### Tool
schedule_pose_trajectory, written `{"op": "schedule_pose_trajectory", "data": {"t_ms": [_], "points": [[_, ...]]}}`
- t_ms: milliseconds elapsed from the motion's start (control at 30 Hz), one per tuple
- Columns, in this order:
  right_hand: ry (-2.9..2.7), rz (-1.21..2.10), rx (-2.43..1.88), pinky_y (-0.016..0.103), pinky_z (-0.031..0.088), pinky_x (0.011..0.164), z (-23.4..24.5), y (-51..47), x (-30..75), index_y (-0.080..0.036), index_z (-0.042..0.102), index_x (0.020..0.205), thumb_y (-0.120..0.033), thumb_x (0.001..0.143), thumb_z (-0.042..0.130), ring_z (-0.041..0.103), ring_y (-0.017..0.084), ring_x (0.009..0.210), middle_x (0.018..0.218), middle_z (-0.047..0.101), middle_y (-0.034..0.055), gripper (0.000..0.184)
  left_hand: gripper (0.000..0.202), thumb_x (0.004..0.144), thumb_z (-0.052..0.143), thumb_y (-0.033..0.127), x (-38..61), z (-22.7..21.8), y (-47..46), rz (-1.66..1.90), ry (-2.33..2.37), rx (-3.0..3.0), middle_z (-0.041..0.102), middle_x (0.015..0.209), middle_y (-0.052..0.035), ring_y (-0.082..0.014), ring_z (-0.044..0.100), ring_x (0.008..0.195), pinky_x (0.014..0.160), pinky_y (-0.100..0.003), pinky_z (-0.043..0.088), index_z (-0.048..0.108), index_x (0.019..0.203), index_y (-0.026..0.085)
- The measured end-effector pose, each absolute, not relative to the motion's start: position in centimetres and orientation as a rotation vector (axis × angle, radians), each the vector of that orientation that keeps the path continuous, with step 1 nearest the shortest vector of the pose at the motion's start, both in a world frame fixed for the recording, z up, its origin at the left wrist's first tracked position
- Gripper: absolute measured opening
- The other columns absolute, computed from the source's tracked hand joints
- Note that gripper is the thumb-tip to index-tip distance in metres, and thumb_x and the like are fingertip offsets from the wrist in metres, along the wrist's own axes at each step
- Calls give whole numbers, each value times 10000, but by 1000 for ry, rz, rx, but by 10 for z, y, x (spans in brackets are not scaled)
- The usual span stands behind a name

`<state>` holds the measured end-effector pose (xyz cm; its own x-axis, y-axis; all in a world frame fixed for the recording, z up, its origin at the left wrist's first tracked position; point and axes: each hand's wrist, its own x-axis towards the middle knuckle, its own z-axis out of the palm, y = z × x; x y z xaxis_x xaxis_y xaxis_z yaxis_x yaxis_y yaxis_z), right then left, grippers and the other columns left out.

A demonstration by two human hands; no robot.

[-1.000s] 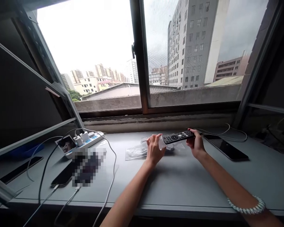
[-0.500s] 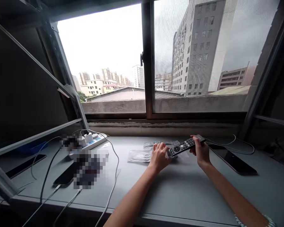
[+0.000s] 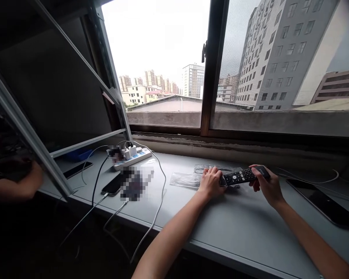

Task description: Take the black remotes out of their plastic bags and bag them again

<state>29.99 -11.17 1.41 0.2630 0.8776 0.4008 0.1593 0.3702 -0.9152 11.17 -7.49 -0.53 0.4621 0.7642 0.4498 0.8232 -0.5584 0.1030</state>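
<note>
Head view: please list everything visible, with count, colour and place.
remote control: one, black, held over the table
plastic bags: about two, clear, flat on table beside left hand
power strip: one, white, table's far left
phones: three, black, one right, two left
cables: several, white and black, table's left part
table: one, grey, below window
other person's hand: one, far left edge
left hand: one, on remote's left end
right hand: one, grips remote's right end

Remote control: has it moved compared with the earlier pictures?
Yes. Judged against the clear bag lying on the table, the remote control has come down: earlier above the bag, now almost level with it, between left hand and right hand.
</note>
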Motion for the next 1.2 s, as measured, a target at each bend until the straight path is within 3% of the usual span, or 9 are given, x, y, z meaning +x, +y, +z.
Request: {"op": "schedule_pose_trajectory", "data": {"t_ms": [100, 500, 733, 800, 867, 967, 1200], "points": [[-1245, 731, -1100, 227, 343, 324, 10, -109, 302, -179, 597, 865, -491, 795, 513, 454, 111, 326, 433, 545, -17, 330, 351, 711, 610, 424, 112, -5, -74, -699, -1387, -2584, 535, 1035, -61, -219, 505, 979, 941, -368, 345, 527, 952, 183], [-1571, 1052, -1149, 249, 378, 393, 15, -111, 296, -128, 665, 1023, -462, 755, 592, 533, 125, 410, 565, 637, 34, 434, 269, 745, 586, 387, 118, 3, -80, -825, -1183, -2585, 556, 1008, -71, -225, 521, 939, 875, -362, 386, 521, 922, 194], [-1587, 1142, -1145, 231, 387, 368, 14, -106, 289, -140, 557, 1165, -493, 738, 594, 569, 132, 412, 623, 664, 28, 555, 387, 692, 657, 462, 123, 7, -82, -920, -1166, -2569, 547, 1036, -79, -230, 539, 912, 868, -382, 398, 515, 931, 192], [-1571, 1203, -1137, 227, 377, 351, 12, -105, 285, -137, 575, 1097, -520, 721, 593, 558, 134, 379, 573, 644, 11, 537, 368, 696, 659, 438, 124, 8, -83, -933, -1146, -2563, 546, 1036, -74, -226, 540, 917, 867, -378, 398, 513, 932, 197], [-1613, 1277, -1131, 220, 352, 342, 10, -105, 282, -128, 616, 860, -537, 732, 567, 513, 116, 325, 495, 612, 9, 432, 316, 713, 647, 390, 124, 9, -83, -935, -1128, -2562, 544, 1042, -70, -219, 540, 926, 868, -367, 396, 511, 928, 202], [-1646, 1324, -1133, 218, 327, 342, 11, -107, 278, -146, 550, 578, -547, 764, 512, 476, 101, 299, 425, 575, 22, 443, 261, 733, 623, 330, 125, 10, -85, -937, -1130, -2576, 545, 1053, -64, -205, 541, 941, 879, -347, 386, 507, 932, 206], [-1343, 1253, -1088, 236, 355, 384, 20, -104, 287, -147, 581, 579, -471, 701, 620, 474, 108, 366, 430, 545, 6, 348, 454, 661, 685, 303, 114, 15, -77, -966, -1275, -2647, 581, 1028, -22, -213, 541, 985, 925, -373, 345, 459, 1049, 234]]}}
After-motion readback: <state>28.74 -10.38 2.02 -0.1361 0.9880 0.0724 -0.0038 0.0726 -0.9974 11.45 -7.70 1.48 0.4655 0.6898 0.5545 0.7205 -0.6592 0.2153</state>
